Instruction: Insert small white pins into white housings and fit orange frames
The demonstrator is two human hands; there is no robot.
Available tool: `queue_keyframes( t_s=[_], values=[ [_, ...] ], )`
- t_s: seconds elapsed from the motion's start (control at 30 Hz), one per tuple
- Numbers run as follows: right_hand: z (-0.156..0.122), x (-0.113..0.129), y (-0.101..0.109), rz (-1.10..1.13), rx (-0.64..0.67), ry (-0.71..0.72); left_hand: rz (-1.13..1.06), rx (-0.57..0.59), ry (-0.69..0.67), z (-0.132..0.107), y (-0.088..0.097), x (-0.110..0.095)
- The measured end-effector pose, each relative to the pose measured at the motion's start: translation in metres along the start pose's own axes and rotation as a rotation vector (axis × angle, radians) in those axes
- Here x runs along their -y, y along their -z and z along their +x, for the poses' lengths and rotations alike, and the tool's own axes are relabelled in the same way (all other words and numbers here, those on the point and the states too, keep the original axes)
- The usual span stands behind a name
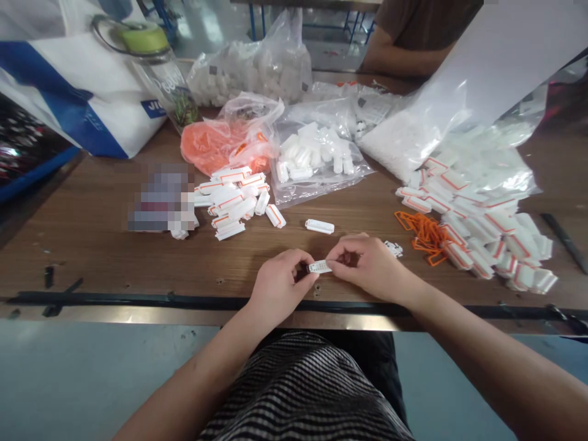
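Observation:
Between my two hands, just above the table's near edge, is a small white plastic piece point(320, 266) with a row of slots on its face. My left hand point(285, 282) pinches its left end between thumb and forefinger. The right end is pinched by my right hand point(362, 263). A white plastic housing point(320, 226) lies alone on the table just beyond my hands. Close to my right hand sits a little heap of small white parts point(394, 248). Orange plastic frames point(425, 236) lie tangled further right.
White pieces with orange edging form a left pile point(234, 199) and a larger right pile point(487, 226). Behind stand an orange-filled bag point(211, 144), a clear bag of white parts point(316, 153), a green-lidded bottle point(160, 73) and a white-blue bag point(101, 92). Another person's arm point(404, 58) rests across.

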State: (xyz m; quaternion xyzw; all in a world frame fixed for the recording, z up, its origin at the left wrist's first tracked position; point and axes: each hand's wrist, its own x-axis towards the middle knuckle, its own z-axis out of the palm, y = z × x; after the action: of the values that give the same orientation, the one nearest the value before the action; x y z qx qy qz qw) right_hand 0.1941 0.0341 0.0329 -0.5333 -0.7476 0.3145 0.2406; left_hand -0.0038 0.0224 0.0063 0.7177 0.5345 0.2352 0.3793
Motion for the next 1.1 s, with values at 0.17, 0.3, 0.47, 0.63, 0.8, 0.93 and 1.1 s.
queue_keyframes(
  t_s=[0.17, 0.3, 0.47, 0.63, 0.8, 0.93, 1.1],
  values=[
    [0.003, -0.001, -0.014, -0.106, 0.009, 0.096, -0.002, -0.002, -0.032, 0.0, -0.002, 0.001],
    [0.004, -0.004, -0.011, -0.229, -0.008, 0.198, -0.006, -0.003, -0.034, 0.0, -0.002, 0.001],
    [-0.006, 0.007, -0.015, -0.549, -0.029, 0.411, -0.01, -0.001, -0.014, -0.001, -0.002, 0.001],
    [-0.014, 0.01, -0.014, -0.613, -0.06, 0.426, -0.018, -0.011, -0.001, 0.0, -0.002, 0.002],
    [-0.005, -0.027, 0.033, -0.36, -0.139, -0.001, -0.001, -0.002, 0.026, 0.0, -0.001, 0.001],
    [0.004, -0.059, 0.066, -0.356, 0.047, -0.175, 0.0, 0.014, 0.053, 0.0, 0.0, 0.0],
    [0.014, -0.062, 0.067, -0.49, 0.173, -0.104, -0.008, 0.011, 0.058, 0.0, 0.001, -0.001]
  ],
)
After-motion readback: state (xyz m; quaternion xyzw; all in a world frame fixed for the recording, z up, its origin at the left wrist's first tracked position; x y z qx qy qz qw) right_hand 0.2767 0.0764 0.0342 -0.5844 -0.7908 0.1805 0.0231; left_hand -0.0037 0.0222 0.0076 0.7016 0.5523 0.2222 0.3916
